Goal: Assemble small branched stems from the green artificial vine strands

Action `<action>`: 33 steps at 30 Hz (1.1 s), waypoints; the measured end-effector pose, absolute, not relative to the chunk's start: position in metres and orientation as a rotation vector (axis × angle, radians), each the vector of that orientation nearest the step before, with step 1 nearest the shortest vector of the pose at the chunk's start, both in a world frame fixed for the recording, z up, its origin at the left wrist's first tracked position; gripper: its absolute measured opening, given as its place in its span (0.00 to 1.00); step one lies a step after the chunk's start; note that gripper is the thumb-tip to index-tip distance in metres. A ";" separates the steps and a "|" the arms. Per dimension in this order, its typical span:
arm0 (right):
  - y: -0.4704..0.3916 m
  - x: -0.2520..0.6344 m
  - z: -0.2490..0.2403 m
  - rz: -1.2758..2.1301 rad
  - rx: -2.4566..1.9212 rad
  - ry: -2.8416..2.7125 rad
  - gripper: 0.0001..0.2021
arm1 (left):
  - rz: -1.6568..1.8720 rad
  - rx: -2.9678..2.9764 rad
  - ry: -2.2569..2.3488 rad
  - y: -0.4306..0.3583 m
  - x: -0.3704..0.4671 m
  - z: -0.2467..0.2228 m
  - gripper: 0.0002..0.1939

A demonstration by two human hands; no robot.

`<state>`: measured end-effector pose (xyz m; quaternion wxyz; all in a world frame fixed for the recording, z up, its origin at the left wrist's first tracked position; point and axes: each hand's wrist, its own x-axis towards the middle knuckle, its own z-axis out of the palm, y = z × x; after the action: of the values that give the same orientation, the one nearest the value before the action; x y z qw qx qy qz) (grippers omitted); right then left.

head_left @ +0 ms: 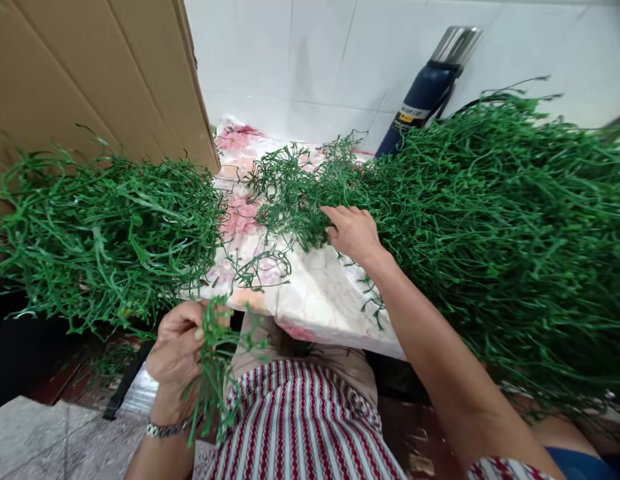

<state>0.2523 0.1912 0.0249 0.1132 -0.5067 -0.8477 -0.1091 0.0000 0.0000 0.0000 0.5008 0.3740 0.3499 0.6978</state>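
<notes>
My left hand [183, 343] is closed around a small bunch of green stems [215, 367], held upright in front of the table's near edge. The bunch is thin and branching, plastic-looking, and its lower ends hang past my wrist. Over the table, my right hand [355, 233] reaches into the loose green stems [295, 193] at the middle. Its thumb and index finger are apart and touch the stems; the other fingertips are partly hidden. A large heap of the same stems [505, 240] spreads to the right of this hand. Another heap [115, 240] lies on the left.
The table has a floral plastic cover [320, 287]. A dark blue vacuum flask [415, 93] with a metal cap leans by the white tiled wall [310, 60]. A cardboard sheet [100, 80] stands behind the left heap. Someone's knee [565, 427] shows at lower right.
</notes>
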 end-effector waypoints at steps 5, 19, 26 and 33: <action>0.189 0.236 0.028 -0.398 -1.477 -2.599 0.23 | 1.597 1.104 0.785 -0.009 0.005 0.005 0.06; 0.092 0.267 0.043 0.212 -0.992 -2.350 0.14 | 1.518 1.235 0.900 0.000 0.001 -0.022 0.02; 0.059 0.260 0.016 0.300 -1.001 -2.513 0.12 | 1.463 1.716 1.067 0.006 0.001 -0.014 0.07; 0.021 0.301 0.032 0.445 -1.028 -2.403 0.08 | 1.554 2.308 1.366 0.001 0.029 0.002 0.19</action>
<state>0.3013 0.0208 0.0315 0.2425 -0.3761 -0.8793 0.1628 0.0290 0.0007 0.0024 0.0210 0.7444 0.4405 0.5013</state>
